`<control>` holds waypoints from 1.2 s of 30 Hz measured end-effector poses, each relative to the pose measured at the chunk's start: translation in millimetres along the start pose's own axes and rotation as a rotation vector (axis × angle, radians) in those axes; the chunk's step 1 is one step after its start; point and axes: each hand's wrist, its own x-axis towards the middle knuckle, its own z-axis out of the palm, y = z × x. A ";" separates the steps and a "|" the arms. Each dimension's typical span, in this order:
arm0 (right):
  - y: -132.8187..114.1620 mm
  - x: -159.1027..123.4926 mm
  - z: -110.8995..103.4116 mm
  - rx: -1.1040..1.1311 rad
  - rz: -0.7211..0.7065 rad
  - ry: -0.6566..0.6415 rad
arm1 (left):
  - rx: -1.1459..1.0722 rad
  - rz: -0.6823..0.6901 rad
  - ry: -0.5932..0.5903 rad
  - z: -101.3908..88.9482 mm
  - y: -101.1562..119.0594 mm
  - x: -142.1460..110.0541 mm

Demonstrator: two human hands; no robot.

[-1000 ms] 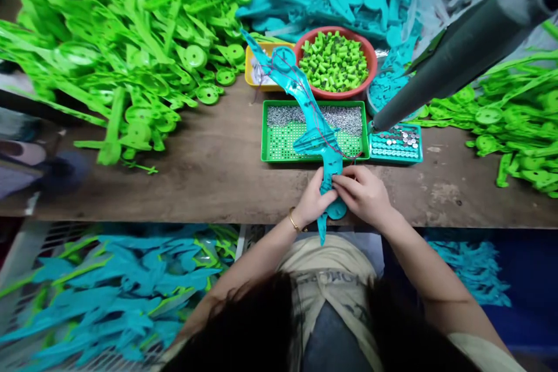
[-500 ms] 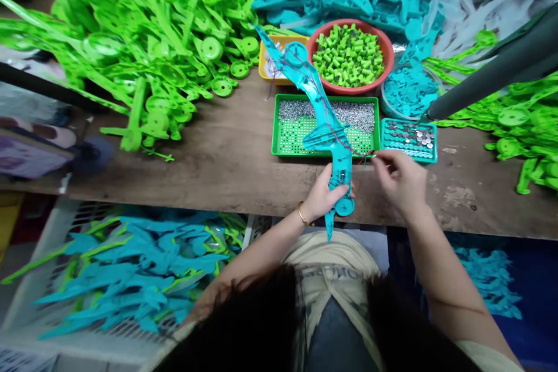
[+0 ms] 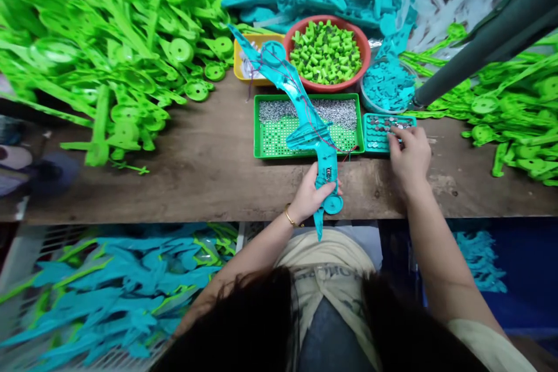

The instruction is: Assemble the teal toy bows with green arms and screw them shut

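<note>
My left hand is wrapped round the narrow lower part of a long turquoise plastic shell. The shell lies slantwise away from me, partly above a green basket. Thin red and dark wires run along its face, with a loose end past its right edge. A small metal-looking part sits in a slot just above my left thumb. My right hand reaches over the right side of a small turquoise tray of round silvery discs. Its thumb and forefinger are bent together; whatever lies between them is hidden.
Behind the basket stand a red bowl of green plugs, a yellow tray and a tub of turquoise pieces. Green plastic parts are heaped at both sides. A dark pole slants in from the right.
My right hand left the shell, passed the loose wire end, and moved right to the tray of discs. My left hand kept its hold on the shell. The slot now shows uncovered.
</note>
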 end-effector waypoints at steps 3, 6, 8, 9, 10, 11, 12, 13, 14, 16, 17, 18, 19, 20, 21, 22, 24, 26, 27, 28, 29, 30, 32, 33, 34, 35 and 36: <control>13.0 9.0 6.7 -0.018 0.058 -0.057 | 0.005 0.003 0.009 0.9 1.8 0.2; 14.7 13.3 7.3 -0.020 0.132 -0.103 | -0.002 -0.007 0.023 1.2 1.6 0.0; 10.1 14.1 3.2 -0.051 0.146 -0.145 | -0.016 -0.011 0.023 1.5 0.6 -0.1; 5.1 12.6 0.3 -0.063 0.124 -0.145 | -0.023 -0.012 0.022 1.6 0.1 -0.1; -2.1 9.2 -2.7 -0.058 0.077 -0.127 | -0.027 -0.013 0.021 1.7 -0.4 0.0; -11.4 3.8 -5.7 -0.029 0.004 -0.101 | -0.027 -0.016 0.019 1.7 -0.8 0.2; -22.4 -3.3 -8.1 0.027 -0.094 -0.079 | -0.021 -0.017 0.017 1.6 -1.0 0.5; -34.5 -11.9 -9.6 0.099 -0.209 -0.072 | -0.004 -0.010 0.020 1.3 -1.0 0.8; -46.6 -21.1 -10.2 0.173 -0.330 -0.083 | 0.030 0.011 0.030 0.8 -0.8 1.3; -67.1 -38.0 -7.9 0.261 -0.533 -0.117 | 0.130 0.085 0.068 -0.6 -0.2 2.2; -74.1 -44.4 -5.4 0.273 -0.599 -0.122 | 0.182 0.125 0.089 -1.4 0.0 2.7; -78.6 -49.1 -2.5 0.270 -0.641 -0.116 | 0.225 0.158 0.106 -2.1 0.2 3.1; -80.6 -51.9 0.5 0.263 -0.667 -0.105 | 0.253 0.178 0.113 -2.7 0.1 3.4; -80.6 -53.1 3.2 0.258 -0.687 -0.097 | 0.266 0.185 0.112 -3.1 -0.2 3.7; -79.4 -53.1 5.2 0.257 -0.702 -0.099 | 0.270 0.188 0.109 -3.4 -0.8 3.9; -77.6 -52.2 6.5 0.257 -0.717 -0.109 | 0.271 0.192 0.104 -3.5 -1.5 4.1; -74.6 -49.0 6.8 0.259 -0.731 -0.153 | 0.281 0.201 0.101 -3.2 -3.1 4.2; -74.6 -45.2 4.4 0.292 -0.694 -0.230 | 0.304 0.208 0.109 -2.0 -4.2 3.4; -75.9 -43.2 2.5 0.329 -0.651 -0.284 | 0.315 0.209 0.118 -0.8 -4.5 2.4; -77.9 -41.3 0.4 0.381 -0.597 -0.346 | 0.324 0.210 0.130 0.7 -4.6 0.7; -80.4 -39.9 -1.9 0.442 -0.534 -0.411 | 0.326 0.210 0.144 2.8 -4.6 -1.8; -83.1 -39.0 -4.2 0.503 -0.464 -0.467 | 0.320 0.212 0.157 5.3 -4.6 -5.3; -89.0 -40.0 -8.3 0.595 -0.318 -0.538 | 0.273 0.215 0.171 11.4 -4.9 -15.1; -92.0 -42.2 -10.0 0.625 -0.248 -0.557 | 0.233 0.217 0.176 14.7 -5.5 -21.2; -95.2 -45.4 -11.2 0.649 -0.191 -0.570 | 0.186 0.221 0.185 18.0 -6.4 -27.7; -98.8 -49.3 -12.0 0.666 -0.156 -0.584 | 0.137 0.225 0.199 21.0 -7.5 -34.2; -102.8 -53.7 -12.2 0.678 -0.148 -0.596 | 0.093 0.231 0.221 23.5 -8.8 -40.4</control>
